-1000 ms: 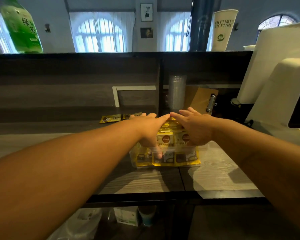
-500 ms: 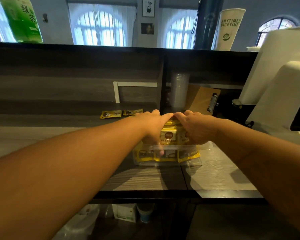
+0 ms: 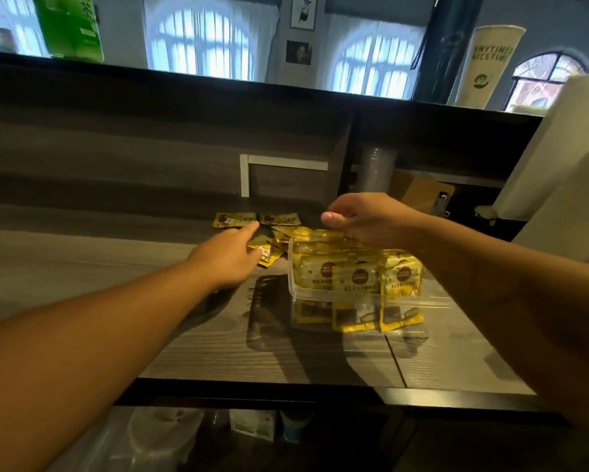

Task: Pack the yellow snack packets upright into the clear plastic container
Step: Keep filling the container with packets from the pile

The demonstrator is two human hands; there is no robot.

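Note:
The clear plastic container (image 3: 323,294) stands on the wooden counter, right of centre. Several yellow snack packets (image 3: 359,277) stand upright inside it, brown round logos facing me. Loose yellow packets (image 3: 269,250) lie in a small pile just left of the container, and two more packets (image 3: 235,219) lie flat further back. My left hand (image 3: 230,258) reaches over the pile with fingers stretched forward, touching it. My right hand (image 3: 364,218) hovers over the container's back edge, fingers loosely curled, with nothing visible in them.
A brown clipboard (image 3: 419,194) and a stack of clear cups (image 3: 376,165) stand behind the container under the dark raised shelf (image 3: 184,97). A white machine (image 3: 558,172) fills the right side. The counter's front edge (image 3: 286,386) is close to me.
Both hands have lifted off the packets in the container. My left hand has moved left to the loose pile. My right hand has risen above the container's back.

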